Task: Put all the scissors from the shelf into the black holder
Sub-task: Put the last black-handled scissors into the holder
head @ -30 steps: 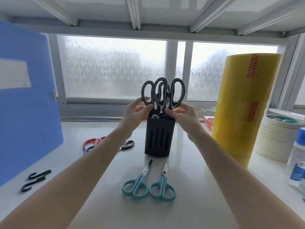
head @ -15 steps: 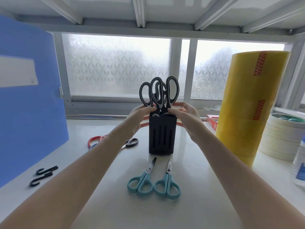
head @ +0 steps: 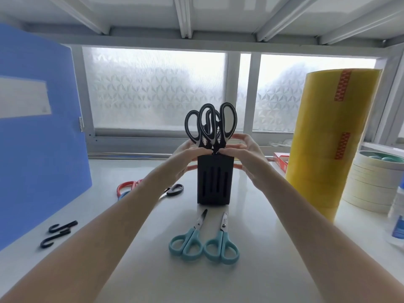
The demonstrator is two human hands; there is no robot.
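Observation:
The black holder (head: 213,184) stands upright at the middle of the white shelf. Two or three black scissors (head: 211,125) stick out of its top, handles up. My left hand (head: 185,158) and my right hand (head: 247,158) meet at the holder's rim. Their thumbs and forefingers pinch the base of the black scissors, and the lower fingers lie against the holder's sides. Two teal scissors (head: 188,243) (head: 222,248) lie side by side in front of the holder. Red scissors (head: 125,186) and a black-handled pair (head: 175,190) lie to the left, partly hidden by my left forearm.
A blue folder (head: 39,138) stands at the left, with two black hooks (head: 59,232) beside it. At the right are a tall yellow tape roll (head: 332,138), a stack of pale tape rolls (head: 371,184), a red box (head: 281,160) and a bottle (head: 397,221). A frosted window is behind.
Both hands have come down from the scissor handles to the holder's rim, and the black scissors have sunk deeper into the holder.

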